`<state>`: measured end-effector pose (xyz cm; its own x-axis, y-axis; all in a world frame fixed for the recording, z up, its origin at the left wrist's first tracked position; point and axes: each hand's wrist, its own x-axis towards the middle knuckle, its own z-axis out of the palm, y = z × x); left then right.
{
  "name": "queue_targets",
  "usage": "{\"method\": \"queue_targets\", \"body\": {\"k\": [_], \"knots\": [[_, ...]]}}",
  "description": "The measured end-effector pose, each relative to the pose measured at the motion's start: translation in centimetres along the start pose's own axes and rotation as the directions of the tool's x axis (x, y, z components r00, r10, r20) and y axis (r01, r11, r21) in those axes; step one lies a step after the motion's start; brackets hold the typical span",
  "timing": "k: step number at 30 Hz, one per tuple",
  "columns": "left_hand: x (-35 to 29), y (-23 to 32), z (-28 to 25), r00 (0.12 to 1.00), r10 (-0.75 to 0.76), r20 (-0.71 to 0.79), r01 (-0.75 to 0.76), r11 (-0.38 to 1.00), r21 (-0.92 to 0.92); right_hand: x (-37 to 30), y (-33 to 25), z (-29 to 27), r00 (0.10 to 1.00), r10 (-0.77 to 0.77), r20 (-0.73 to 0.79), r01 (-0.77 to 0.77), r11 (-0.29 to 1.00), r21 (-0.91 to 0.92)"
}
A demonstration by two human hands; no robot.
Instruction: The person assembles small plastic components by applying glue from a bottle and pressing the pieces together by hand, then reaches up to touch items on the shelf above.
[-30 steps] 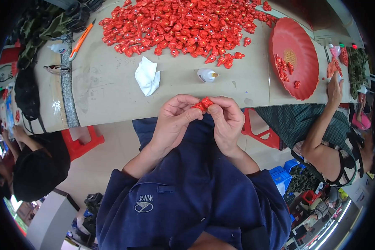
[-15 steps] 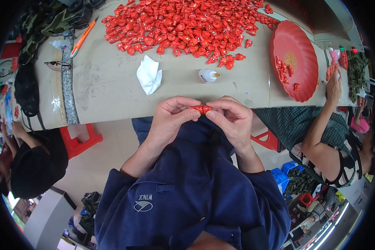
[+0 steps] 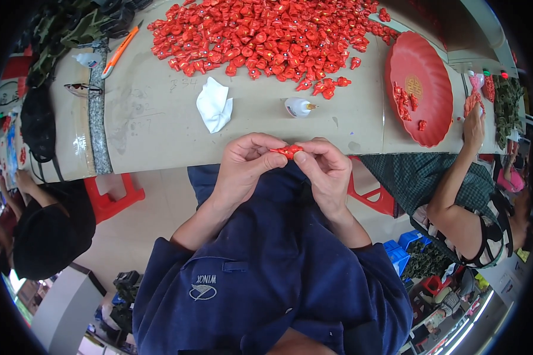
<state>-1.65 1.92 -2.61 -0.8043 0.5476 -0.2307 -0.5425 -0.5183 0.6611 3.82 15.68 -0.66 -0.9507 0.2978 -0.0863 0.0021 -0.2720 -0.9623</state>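
Between my two hands, at the table's near edge, is a small shiny red plastic piece (image 3: 288, 152). My left hand (image 3: 250, 164) pinches its left end between thumb and fingers. On the other end, the thumb and fingers of my right hand (image 3: 323, 170) are closed. Fingertips cover part of the piece, so its full shape is hidden. Just beyond my hands lies a small white squeeze bottle (image 3: 298, 107) on its side, its narrow tip pointing right. A crumpled white tissue (image 3: 214, 105) rests to its left. Farther back spreads a big heap of similar red pieces (image 3: 266, 38).
A red scalloped tray (image 3: 435, 109) at right holds several red pieces. An orange utility knife (image 3: 122, 49), glasses (image 3: 83, 89) and another small bottle (image 3: 87, 59) lie at left. Co-workers sit on both sides; one person's hand (image 3: 473, 127) is beside the tray. Red stools (image 3: 114, 198) stand below the table.
The red piece has tilted and shows more of its body between my fingers. My right hand has shifted slightly left; the left hand has barely moved.
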Motion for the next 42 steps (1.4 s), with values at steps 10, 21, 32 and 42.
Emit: {"method": "queue_targets", "body": {"k": [10, 21, 32, 42], "knots": [[0.0, 0.1, -0.9, 0.999, 0.032, 0.035, -0.037, 0.986, 0.16, 0.5, -0.8, -1.0, 0.986, -0.111, 0.122, 0.151, 0.91, -0.387], [-0.1, 0.5, 0.0, 0.997, 0.08, 0.023, -0.083, 0.953, 0.292, -0.3, 1.5, -0.8, 0.981, -0.189, 0.033, 0.192, 0.972, -0.134], [-0.1, 0.7, -0.3, 0.99, 0.096, 0.1, -0.126, 0.927, 0.354, -0.5, 1.6, -0.8, 0.965, -0.253, 0.064, 0.259, 0.956, -0.136], [-0.1, 1.0, -0.3, 0.984, 0.099, 0.148, -0.147, 0.919, 0.365, -0.5, 1.3, -0.7, 0.944, -0.318, 0.085, 0.328, 0.93, -0.167]]}}
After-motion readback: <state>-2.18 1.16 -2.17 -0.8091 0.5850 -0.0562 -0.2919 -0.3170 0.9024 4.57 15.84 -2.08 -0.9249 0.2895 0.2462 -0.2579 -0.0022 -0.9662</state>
